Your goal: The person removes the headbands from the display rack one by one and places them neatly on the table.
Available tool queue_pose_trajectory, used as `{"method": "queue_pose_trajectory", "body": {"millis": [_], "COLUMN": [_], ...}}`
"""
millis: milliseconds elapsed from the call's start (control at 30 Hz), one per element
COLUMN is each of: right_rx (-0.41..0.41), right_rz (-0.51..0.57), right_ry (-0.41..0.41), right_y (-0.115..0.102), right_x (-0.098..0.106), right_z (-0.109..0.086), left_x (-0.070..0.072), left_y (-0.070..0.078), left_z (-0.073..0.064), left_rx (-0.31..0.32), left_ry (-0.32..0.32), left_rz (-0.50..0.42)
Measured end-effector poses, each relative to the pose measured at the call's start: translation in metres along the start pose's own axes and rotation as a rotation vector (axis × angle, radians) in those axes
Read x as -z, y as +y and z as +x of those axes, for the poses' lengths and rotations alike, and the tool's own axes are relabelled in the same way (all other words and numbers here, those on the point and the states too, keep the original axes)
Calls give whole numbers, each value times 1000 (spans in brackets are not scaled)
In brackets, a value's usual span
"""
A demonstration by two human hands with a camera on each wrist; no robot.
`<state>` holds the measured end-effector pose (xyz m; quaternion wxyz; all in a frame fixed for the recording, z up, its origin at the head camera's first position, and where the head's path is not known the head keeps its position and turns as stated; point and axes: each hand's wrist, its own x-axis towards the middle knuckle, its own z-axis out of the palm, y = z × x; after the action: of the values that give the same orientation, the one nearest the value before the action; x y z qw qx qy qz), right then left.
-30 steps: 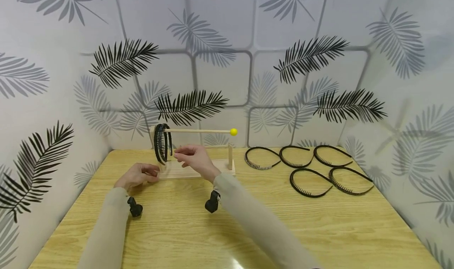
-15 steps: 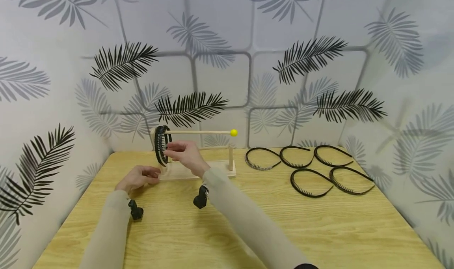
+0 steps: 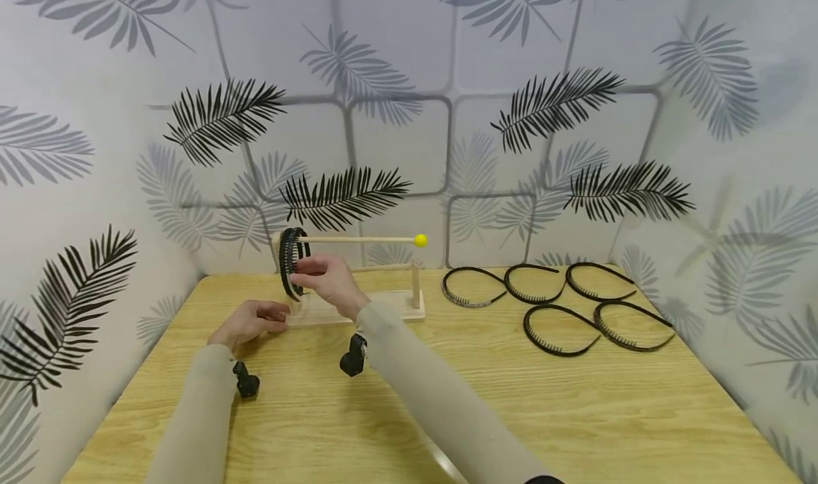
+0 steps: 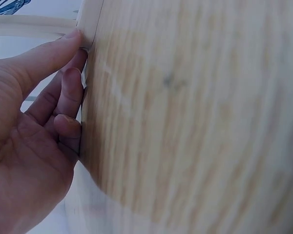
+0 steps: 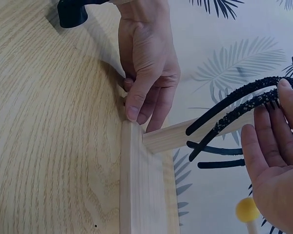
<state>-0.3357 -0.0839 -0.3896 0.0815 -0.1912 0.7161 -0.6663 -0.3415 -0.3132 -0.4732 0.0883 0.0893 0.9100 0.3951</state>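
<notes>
A wooden stand (image 3: 390, 301) with a horizontal rod (image 3: 358, 240) tipped by a yellow ball (image 3: 420, 240) stands at the back left of the table. Several black toothed headbands (image 3: 287, 264) hang at the rod's left end. My right hand (image 3: 329, 283) pinches a glittery black headband (image 5: 234, 113) among them, thumb on its outer side and fingers inside the loop. My left hand (image 3: 252, 321) holds the left end of the stand's base; in the right wrist view its thumb (image 5: 136, 105) presses the base's corner (image 5: 132, 127).
Several more black headbands lie flat at the table's right, among them a glittery one (image 3: 469, 303) nearest the stand and a plain one (image 3: 559, 351) in front. Leaf-patterned walls (image 3: 396, 143) enclose the wood-grain table (image 3: 307, 413) at the back and sides.
My right hand has moved left along the stand, and its fingers now overlap the hanging headbands. My left hand has stayed at the base's end.
</notes>
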Motion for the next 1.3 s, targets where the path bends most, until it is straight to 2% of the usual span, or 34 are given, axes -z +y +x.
{"method": "queue_pose_trajectory", "body": {"millis": [233, 500, 867, 1100, 1300], "right_rx": [-15, 8, 60, 79, 109], "right_rz": [0, 36, 72, 120, 85], "right_ry": [16, 56, 19, 8, 9], "right_y": [-3, 1, 11, 16, 18], "right_x": [4, 13, 34, 50, 60], "right_z": [-1, 1, -9, -17, -22], "left_x": [0, -1, -4, -4, -3], "left_y": [-1, 1, 1, 0, 0], "left_z": [1, 1, 2, 1, 1], "left_rx": [-2, 28, 20, -2, 6], "left_ry": [-8, -7, 14, 5, 18], "left_rz": [14, 4, -6, -9, -40]}}
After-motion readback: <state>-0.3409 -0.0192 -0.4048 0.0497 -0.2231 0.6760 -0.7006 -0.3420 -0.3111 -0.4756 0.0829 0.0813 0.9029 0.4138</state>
